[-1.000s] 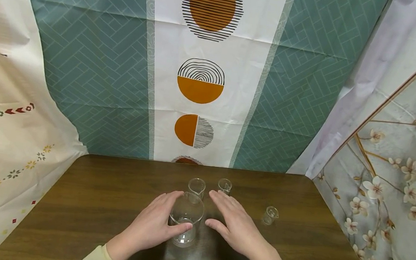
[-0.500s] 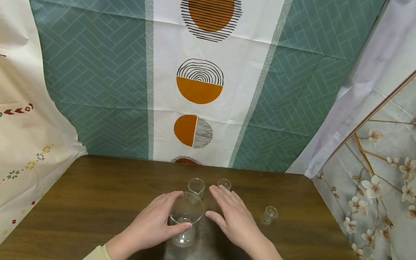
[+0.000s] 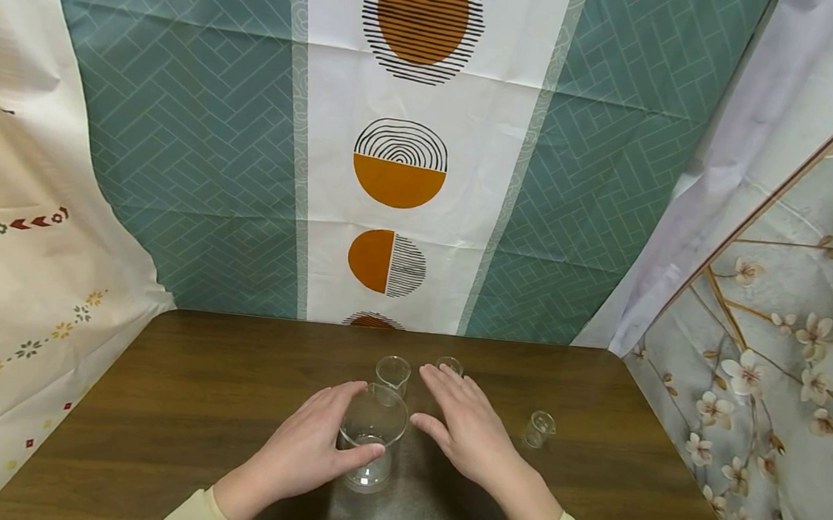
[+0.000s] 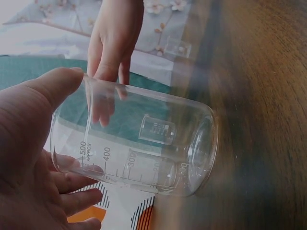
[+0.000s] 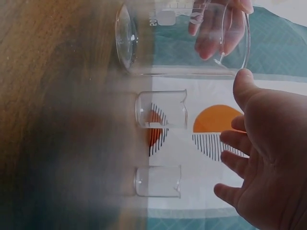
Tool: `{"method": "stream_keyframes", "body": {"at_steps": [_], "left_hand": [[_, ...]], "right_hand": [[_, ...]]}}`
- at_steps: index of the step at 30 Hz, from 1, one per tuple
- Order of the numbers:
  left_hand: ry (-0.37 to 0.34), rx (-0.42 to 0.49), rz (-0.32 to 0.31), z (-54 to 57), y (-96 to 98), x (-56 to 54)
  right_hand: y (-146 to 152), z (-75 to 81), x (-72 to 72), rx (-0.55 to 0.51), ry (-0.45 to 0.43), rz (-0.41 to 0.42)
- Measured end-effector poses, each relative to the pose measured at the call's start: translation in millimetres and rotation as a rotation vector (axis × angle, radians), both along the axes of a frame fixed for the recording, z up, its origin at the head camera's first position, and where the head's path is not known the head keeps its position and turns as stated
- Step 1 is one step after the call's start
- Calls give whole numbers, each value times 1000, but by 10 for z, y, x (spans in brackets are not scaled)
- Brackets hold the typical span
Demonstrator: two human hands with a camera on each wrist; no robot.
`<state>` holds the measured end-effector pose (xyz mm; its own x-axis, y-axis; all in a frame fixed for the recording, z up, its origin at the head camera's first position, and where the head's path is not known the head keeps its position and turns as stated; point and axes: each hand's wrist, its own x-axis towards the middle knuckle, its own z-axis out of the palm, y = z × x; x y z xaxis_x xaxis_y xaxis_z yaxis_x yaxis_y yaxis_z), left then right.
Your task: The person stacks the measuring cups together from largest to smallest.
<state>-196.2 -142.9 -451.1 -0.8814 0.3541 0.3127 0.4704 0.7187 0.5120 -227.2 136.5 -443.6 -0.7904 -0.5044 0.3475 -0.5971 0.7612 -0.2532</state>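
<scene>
A large clear glass beaker [image 3: 369, 465] stands upright on the table with its spout side hard to make out. My left hand [image 3: 301, 443] holds it near the rim, thumb on one side and fingers on the other; black volume marks up to 500 show on the beaker wall [image 4: 108, 155] in the left wrist view. My right hand [image 3: 471, 433] is held just right of the beaker, fingers extended and holding nothing. Its thumb tip lies right at the beaker's rim in the right wrist view. Beyond the hands stands a medium beaker [image 3: 394, 371].
A smaller beaker [image 3: 449, 364] stands at the back, partly hidden by my right fingertips. Another small beaker [image 3: 540, 429] is farther right. The brown wooden table [image 3: 169, 404] ends at a hanging patterned cloth [image 3: 209, 148], with more cloth on both sides.
My right hand has shifted slightly left and forward, its thumb now closer to the large beaker's rim and its fingers covering more of the back beaker. The left hand has stayed put.
</scene>
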Motion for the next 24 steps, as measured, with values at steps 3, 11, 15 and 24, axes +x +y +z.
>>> {"method": "stream_keyframes", "body": {"at_steps": [3, 11, 15, 24], "left_hand": [[-1, 1, 1, 1, 3, 1], [-8, 9, -7, 11, 4, 3], [-8, 7, -7, 12, 5, 4], [-8, 3, -6, 3, 11, -3]], "right_hand": [[-9, -1, -21, 3, 12, -2], [-32, -9, -71, 14, 26, -4], [-50, -3, -97, 21, 27, -10], [-74, 56, -161, 8, 31, -15]]}}
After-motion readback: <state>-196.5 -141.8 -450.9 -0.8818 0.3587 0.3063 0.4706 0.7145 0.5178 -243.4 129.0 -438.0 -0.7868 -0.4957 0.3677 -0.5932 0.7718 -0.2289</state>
